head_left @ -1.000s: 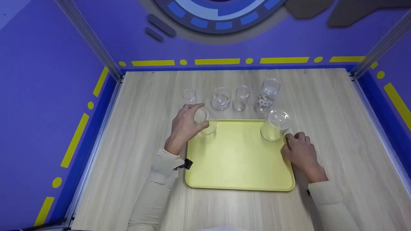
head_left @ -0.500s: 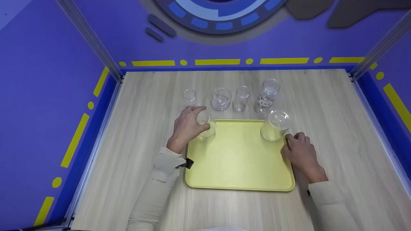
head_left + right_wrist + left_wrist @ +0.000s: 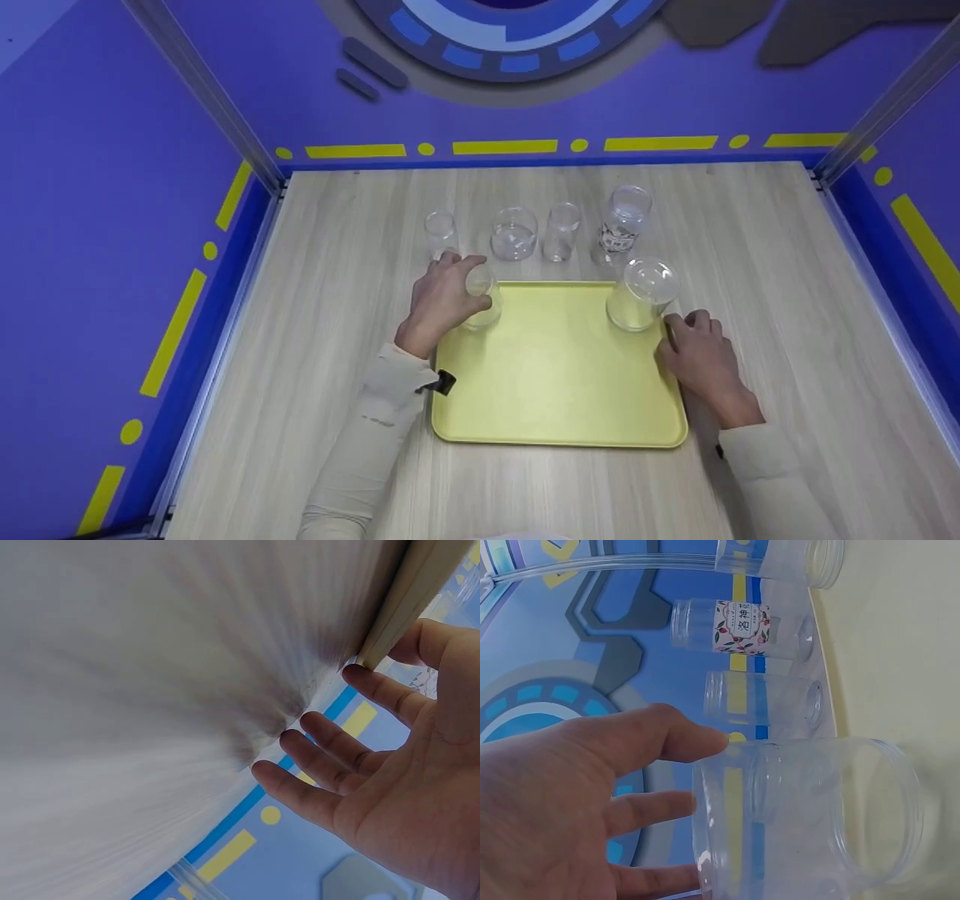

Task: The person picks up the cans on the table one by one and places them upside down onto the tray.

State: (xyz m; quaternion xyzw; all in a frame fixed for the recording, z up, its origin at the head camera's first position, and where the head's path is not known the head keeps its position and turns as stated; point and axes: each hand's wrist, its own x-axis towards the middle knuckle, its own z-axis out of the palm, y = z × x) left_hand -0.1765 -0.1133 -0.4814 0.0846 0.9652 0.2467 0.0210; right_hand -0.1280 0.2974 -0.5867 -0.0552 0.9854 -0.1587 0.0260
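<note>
My left hand (image 3: 439,298) holds a clear jar (image 3: 484,316) at the tray's back left corner, thumb on one side and fingers on the other. In the left wrist view this jar (image 3: 802,817) has its wide ringed end right at the yellow tray (image 3: 559,375), and the fingertips lie around its upper end. At the tray's right edge, my right hand (image 3: 705,356) pinches the rim between thumb and index finger; the other fingers spread near the tabletop in the right wrist view. Another clear jar (image 3: 641,296) stands on the back right corner, just beyond that hand.
Behind the tray stand a small clear glass (image 3: 441,229), a low wide glass (image 3: 514,234), a narrow glass (image 3: 562,232) and a clear jar with a printed label (image 3: 621,232). Blue panels (image 3: 517,112) wall in the wooden table (image 3: 337,225).
My left hand has moved slightly toward me and right, bringing the jar down farther onto the tray's back left corner. My right hand and the other glassware have stayed put.
</note>
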